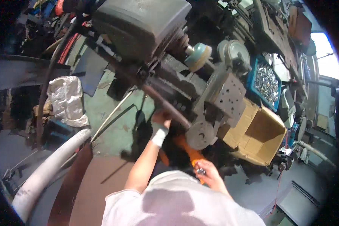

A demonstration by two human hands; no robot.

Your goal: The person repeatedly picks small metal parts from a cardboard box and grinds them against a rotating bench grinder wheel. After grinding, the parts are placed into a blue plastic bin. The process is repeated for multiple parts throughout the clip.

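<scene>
An open cardboard box (267, 130) stands on the right, its flap folded out. Just beyond it, a blue crate (260, 96) is filled with small shiny metal parts (266, 80). On the left, a crumpled beige sack (67, 98) lies beside a dark pole (45, 94); below the sack, a thick whitish pipe (51, 171) slants toward the lower left, near a flat brown board (101, 184). A bright window (324, 54) shows at the far right.

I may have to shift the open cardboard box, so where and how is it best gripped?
Probably pinch the cardboard box by its right-hand rim, coming from the right, one side of the grip inside: its open mouth exposes that edge, while the machine crowds its left.
</scene>
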